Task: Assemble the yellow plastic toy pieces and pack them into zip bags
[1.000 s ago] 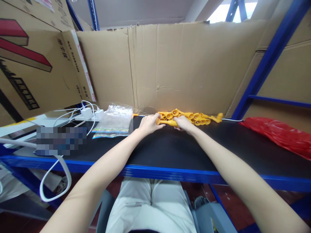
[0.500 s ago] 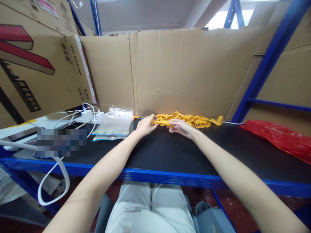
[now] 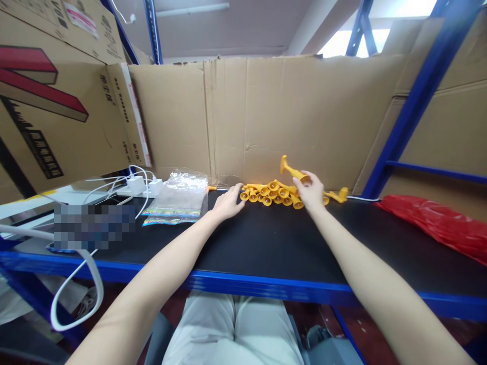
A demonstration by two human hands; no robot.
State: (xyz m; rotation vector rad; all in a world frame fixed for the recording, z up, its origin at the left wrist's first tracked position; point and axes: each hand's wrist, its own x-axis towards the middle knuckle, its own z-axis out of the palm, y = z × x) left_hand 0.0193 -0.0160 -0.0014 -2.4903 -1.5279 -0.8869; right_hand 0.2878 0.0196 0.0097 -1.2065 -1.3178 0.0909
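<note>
A heap of small yellow trumpet-shaped plastic pieces [image 3: 274, 192] lies at the back of the black shelf top [image 3: 266, 238], against the cardboard wall. My right hand [image 3: 312, 191] is raised just above the heap, fingers closed on one yellow trumpet piece [image 3: 292, 171] that points up and to the left. My left hand [image 3: 228, 201] rests on the black surface at the heap's left end, fingers loosely stretched toward the pieces, holding nothing.
Clear plastic bags [image 3: 178, 195] with colourful strips lie left of the heap. White chargers and cables [image 3: 140, 183] sit further left. A red plastic bag [image 3: 437, 220] lies at the right. Cardboard sheets [image 3: 297, 116] wall the back; a blue frame post [image 3: 414, 101] stands right.
My right hand has lifted one yellow piece up out of the heap. My left hand let go of the pieces and now rests beside them.
</note>
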